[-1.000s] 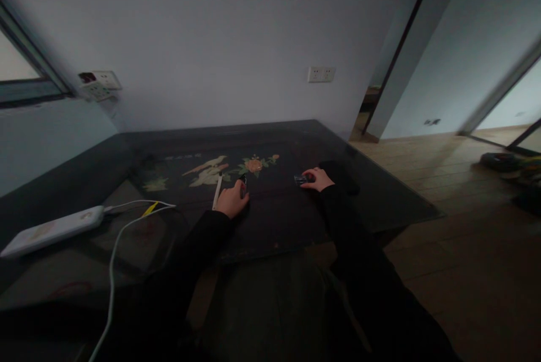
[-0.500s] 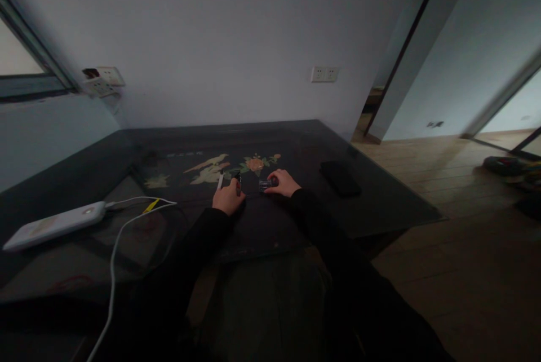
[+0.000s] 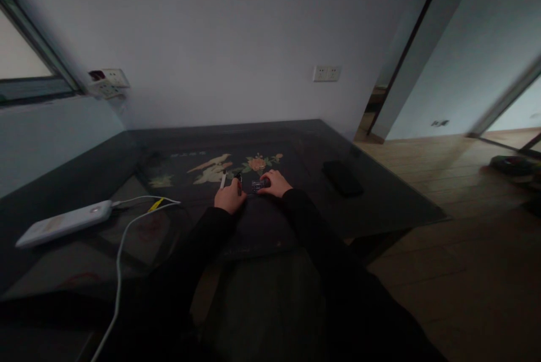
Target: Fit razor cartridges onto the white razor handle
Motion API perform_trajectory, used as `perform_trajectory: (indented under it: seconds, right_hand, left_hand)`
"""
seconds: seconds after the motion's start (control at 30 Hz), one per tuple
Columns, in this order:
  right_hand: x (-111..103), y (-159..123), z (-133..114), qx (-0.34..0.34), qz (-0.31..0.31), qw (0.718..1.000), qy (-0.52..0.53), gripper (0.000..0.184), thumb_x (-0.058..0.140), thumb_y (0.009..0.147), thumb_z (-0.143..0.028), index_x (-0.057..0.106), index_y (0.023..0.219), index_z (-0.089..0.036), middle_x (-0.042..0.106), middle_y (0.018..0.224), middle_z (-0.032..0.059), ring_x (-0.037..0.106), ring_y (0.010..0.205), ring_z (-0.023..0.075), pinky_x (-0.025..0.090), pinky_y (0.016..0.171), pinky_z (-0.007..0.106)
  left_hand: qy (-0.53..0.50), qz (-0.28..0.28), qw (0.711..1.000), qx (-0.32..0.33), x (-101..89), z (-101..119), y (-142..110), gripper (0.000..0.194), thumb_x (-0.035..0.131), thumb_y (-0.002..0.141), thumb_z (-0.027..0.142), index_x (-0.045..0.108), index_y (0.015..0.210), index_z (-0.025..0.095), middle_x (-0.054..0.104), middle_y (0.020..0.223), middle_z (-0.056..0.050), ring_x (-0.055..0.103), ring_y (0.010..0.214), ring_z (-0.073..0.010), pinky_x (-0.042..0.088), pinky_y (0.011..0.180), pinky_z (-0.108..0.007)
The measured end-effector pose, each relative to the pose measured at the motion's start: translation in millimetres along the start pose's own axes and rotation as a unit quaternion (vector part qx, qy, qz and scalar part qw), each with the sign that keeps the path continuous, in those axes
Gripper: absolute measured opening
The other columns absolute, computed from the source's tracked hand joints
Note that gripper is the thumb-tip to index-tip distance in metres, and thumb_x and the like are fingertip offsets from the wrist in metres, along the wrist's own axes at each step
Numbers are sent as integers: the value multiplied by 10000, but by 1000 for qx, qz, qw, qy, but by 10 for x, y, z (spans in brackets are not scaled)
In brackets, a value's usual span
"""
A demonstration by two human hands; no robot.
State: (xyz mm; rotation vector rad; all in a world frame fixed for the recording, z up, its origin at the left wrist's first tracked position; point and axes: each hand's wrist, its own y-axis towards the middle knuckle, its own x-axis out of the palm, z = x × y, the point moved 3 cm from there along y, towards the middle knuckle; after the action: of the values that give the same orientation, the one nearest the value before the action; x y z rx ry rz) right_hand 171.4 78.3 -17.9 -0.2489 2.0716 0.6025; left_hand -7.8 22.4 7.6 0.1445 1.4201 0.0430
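Note:
My left hand (image 3: 229, 198) rests low over the dark table, its fingers closed around a small dark object (image 3: 239, 182) too dim to name. A short white stick-like piece (image 3: 223, 180) with a dark tip juts up beside its fingers; I cannot tell whether it belongs to the same object. Close on the right, my right hand (image 3: 278, 184) pinches a small dark item with pale printing (image 3: 257, 186), pointing toward the left hand. A narrow gap separates the two held objects.
A bird-and-flower picture decorates the glossy dark table (image 3: 393, 198). On the left lies a white power bank-like device (image 3: 65, 224) with a white cable (image 3: 119, 272) carrying a yellow tag (image 3: 156, 204). A black flat case (image 3: 342, 178) lies to the right. Wall sockets (image 3: 327, 73) are behind.
My right hand has moved left with the printed item, narrowing the gap to my left hand. The left hand stays nearly in place. The whole view has shifted slightly.

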Motion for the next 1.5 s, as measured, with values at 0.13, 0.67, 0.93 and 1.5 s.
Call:
perform_trajectory:
  seconds: [0.13,0.67,0.93,1.5]
  right_hand:
    - [-5,-7,4,-1,-4,1000,4,535,792,625,-435,637,1063,-169,542,1008,83,464,968,235,377,829,340]
    - [13,-18,28,-7,-8,1000,6,445,737,706,-437,665,1094,-231,543,990,69,469,955,225,377,811,337]
    - [2,-38,-5,-29,-9,1000,1,424,703,752,-420,649,1138,-254,539,1005,67,469,980,222,373,827,340]
    - [-216,-725,-378,-159,-52,980,-109,180,533,784,-195,474,615,-206,572,691,25,499,712,171,305,614,280]
  left_hand:
    - [2,0,1000,5,15,-14,8,263,446,834,350,486,1052,209,702,909,-100,672,885,-282,448,736,-337]
    - [7,1,1000,7,-2,-30,5,260,444,849,370,491,1052,215,703,907,-92,674,879,-262,458,741,-327]
    - [11,23,999,20,5,-51,8,279,411,870,405,493,1046,204,693,868,-109,672,837,-284,450,708,-343]
    - [-46,-37,910,410,55,504,-465,100,471,791,193,550,731,204,638,765,-30,593,711,-149,388,641,-239]
